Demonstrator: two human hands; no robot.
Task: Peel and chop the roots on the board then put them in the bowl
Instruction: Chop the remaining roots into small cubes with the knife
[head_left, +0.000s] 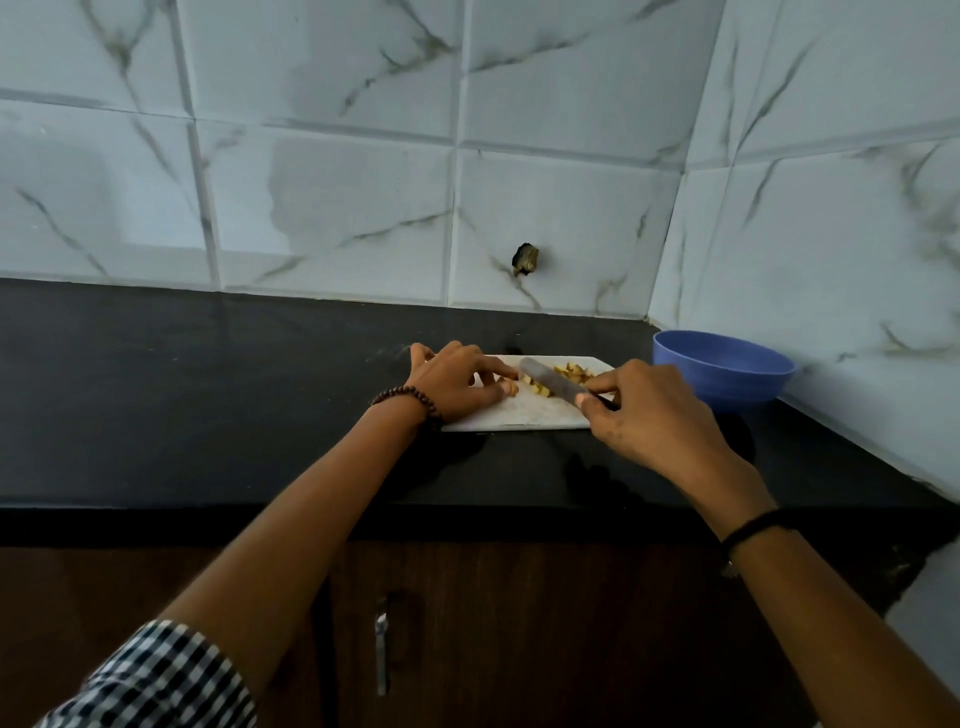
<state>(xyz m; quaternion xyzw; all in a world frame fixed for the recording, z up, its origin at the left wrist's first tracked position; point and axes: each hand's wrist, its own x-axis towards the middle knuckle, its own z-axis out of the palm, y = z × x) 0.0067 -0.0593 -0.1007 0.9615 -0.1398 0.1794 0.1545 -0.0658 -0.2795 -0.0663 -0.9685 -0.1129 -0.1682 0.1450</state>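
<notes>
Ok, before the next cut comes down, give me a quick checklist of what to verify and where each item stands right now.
1. Knife held in the right hand: ok.
2. Left hand holds the uncut root piece down on the board: ok.
3. Left index finger clear of the knife: not ok; its tip lies right beside the knife's tip, so pulling it back looks wise.
4. Chopped pieces all on the board, none on the counter: ok.
5. Bowl upright, just right of the board: ok.
6. Root piece fully peeled: cannot tell, too small.
</notes>
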